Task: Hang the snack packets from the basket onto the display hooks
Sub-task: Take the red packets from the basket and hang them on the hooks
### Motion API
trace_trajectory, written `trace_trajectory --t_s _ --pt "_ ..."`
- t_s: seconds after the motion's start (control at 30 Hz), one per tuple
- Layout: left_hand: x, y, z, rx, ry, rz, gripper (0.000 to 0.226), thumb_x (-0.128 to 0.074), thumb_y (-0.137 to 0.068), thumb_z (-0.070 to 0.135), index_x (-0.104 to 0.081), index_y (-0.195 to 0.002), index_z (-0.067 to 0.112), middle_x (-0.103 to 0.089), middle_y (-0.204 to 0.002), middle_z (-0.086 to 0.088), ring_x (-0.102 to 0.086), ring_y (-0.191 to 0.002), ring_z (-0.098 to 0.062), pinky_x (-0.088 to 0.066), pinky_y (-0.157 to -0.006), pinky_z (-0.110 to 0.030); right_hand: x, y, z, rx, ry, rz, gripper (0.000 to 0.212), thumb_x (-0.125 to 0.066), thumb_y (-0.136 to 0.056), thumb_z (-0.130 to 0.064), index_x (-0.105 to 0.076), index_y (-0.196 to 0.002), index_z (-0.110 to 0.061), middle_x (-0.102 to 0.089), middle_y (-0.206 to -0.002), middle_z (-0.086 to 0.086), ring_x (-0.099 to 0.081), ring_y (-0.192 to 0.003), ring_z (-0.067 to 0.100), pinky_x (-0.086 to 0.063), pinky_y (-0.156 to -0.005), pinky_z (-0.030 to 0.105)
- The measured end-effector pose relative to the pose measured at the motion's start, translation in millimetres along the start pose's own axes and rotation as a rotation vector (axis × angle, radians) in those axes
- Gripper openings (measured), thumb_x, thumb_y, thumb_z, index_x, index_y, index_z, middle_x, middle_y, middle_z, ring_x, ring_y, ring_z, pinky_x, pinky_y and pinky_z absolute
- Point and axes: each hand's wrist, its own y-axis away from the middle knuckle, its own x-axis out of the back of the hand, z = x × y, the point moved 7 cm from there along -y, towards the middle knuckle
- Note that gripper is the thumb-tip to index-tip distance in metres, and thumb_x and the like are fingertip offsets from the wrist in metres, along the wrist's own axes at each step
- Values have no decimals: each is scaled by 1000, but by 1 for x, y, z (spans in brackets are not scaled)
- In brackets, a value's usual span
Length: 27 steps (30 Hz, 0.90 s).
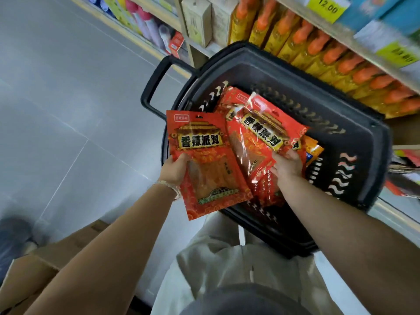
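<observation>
A black shopping basket (354, 123) stands on the floor beside the shelves. My left hand (176, 170) grips a red snack packet (204, 160) by its left edge, held over the basket's near left rim. My right hand (287, 165) reaches into the basket and holds another red snack packet (259, 133), tilted and glossy. More red packets (267, 189) lie beneath it, and an orange packet (312, 151) shows at the right. No display hooks are in view.
Shelves (341, 35) with yellow bottles with orange caps (318, 55) run along the top right, with yellow price tags above. The basket's handle (156, 87) sticks out to the left. Grey tiled floor (56, 98) lies left. Cardboard boxes (45, 258) sit at the lower left.
</observation>
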Motion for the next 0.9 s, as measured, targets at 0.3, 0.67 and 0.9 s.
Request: trace_trajectory --t_s 0.3,0.67,0.9 --pt "-63 82 72 -382 -274 -38 53 -41 -94 51 -46 -135 17 -56 -120 -6 -50 -119 -26 -30 -86 -20 96 62 -54 354 -42 -45 39 -48 -96 -41 -59 -119 -12 -63 -115 14 -61 -98 18 -49 -87 32" --pt "-188 277 76 -819 -359 -233 25 -47 -94 36 -55 -75 21 -61 -83 3 -54 -84 -20 -44 -70 -22 334 161 -86 934 -182 199 38 -45 -99 -25 -50 -78 5 -41 -72 4 -35 -63 4 -30 -61 21" --pt "-286 422 65 -1122 -355 -281 68 -33 -95 53 -47 -130 -4 -47 -135 -23 -43 -126 -32 -29 -91 -25 535 205 -60 1049 -330 494 31 -47 -98 -21 -49 -68 -14 -43 -64 -3 -36 -55 -2 -31 -57 19"
